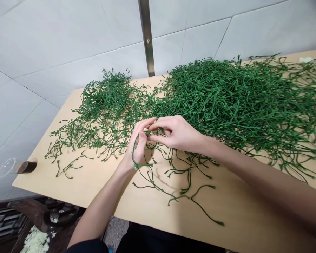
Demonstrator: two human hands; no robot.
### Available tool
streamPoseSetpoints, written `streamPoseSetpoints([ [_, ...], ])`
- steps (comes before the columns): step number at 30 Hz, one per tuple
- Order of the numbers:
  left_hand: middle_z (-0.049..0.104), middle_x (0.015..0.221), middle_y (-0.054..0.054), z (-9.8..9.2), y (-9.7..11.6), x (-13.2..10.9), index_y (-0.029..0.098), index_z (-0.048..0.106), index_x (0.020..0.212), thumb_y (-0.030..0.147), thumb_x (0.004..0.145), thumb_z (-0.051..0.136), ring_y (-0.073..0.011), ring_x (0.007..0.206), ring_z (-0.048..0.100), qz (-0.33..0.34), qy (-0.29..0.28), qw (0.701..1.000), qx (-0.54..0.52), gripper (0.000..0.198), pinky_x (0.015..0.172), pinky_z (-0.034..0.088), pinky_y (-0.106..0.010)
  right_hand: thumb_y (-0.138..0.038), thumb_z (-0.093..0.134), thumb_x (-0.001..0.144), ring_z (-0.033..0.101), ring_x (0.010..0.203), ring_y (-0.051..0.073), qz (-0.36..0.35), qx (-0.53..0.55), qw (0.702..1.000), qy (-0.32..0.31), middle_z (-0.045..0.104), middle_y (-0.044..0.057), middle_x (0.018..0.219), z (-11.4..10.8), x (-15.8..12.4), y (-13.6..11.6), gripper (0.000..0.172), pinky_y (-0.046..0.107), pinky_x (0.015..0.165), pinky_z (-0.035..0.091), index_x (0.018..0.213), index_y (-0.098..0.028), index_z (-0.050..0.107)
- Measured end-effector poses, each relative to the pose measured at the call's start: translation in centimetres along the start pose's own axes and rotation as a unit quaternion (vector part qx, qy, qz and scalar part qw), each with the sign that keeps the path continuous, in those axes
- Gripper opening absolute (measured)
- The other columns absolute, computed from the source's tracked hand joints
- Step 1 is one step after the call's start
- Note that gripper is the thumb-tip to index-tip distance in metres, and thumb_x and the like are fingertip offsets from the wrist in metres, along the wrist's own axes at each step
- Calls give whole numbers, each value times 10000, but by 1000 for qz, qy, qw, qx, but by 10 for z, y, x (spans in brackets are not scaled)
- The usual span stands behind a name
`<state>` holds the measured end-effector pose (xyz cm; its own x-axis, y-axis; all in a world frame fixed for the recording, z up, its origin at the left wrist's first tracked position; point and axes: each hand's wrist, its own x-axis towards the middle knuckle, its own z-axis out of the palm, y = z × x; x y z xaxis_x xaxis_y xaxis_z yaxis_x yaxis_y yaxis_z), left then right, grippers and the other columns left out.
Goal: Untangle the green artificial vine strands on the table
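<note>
My left hand (137,144) and my right hand (177,133) meet over the middle of a light wooden table (242,214). Both pinch one green plastic branching stem (158,175), whose thin twigs hang down and trail across the table toward me. The fingertips of the two hands touch at the stem's top end. A small heap of the same green stems (105,105) lies just beyond my left hand. A much larger heap (247,102) spreads behind my right forearm to the right edge.
A clear plastic cup with dark liquid (18,166) lies at the table's left corner. A white tiled wall (55,42) with a metal strip (146,35) rises behind. White bits (35,240) lie on the floor at lower left, beside dark furniture.
</note>
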<state>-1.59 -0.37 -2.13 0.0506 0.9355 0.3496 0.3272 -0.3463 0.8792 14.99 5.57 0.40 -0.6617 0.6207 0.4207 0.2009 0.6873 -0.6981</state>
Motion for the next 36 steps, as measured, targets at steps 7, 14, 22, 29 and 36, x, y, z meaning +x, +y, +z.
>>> streamPoseSetpoints([
  [7, 599, 1281, -111, -4, -1, 2, 241, 611, 1253, 590, 952, 341, -249, 1215, 520, 40, -19, 999, 19, 534, 1060, 405, -410, -244, 599, 854, 322, 468, 52, 30, 89, 996, 2, 628, 13, 689, -6, 1, -5, 186, 234, 449, 261, 848, -121, 740],
  [14, 597, 916, -35, -8, 1, 2, 208, 670, 1055, 407, 834, 680, -147, 827, 576, -38, 54, 997, -26, 297, 708, 493, -251, -154, 580, 810, 425, 498, 57, 56, 91, 993, -51, 614, 7, 699, -12, 1, -6, 181, 216, 507, 361, 925, -120, 716],
  [22, 575, 779, 0, -4, 1, 4, 180, 612, 835, 387, 780, 735, -100, 681, 537, -29, 72, 996, -48, 247, 557, 432, -191, -272, 687, 781, 518, 579, 80, 82, 121, 988, -53, 656, 31, 765, -11, 2, -6, 174, 216, 538, 398, 865, -125, 728],
  [29, 692, 899, -44, -11, 2, 7, 192, 703, 905, 324, 744, 781, -146, 822, 644, -39, 26, 993, -107, 223, 744, 521, -258, -243, 615, 839, 493, 547, 84, 104, 102, 989, -39, 643, 17, 671, -19, 3, -4, 177, 225, 503, 362, 900, -124, 733],
  [36, 666, 1059, -66, -15, 0, 7, 217, 762, 921, 213, 811, 675, -189, 1018, 627, -17, 69, 992, -101, 140, 885, 509, -307, -226, 614, 820, 581, 723, 130, 60, 45, 997, 12, 684, 67, 864, -25, 4, -6, 141, 230, 535, 394, 810, -132, 720],
])
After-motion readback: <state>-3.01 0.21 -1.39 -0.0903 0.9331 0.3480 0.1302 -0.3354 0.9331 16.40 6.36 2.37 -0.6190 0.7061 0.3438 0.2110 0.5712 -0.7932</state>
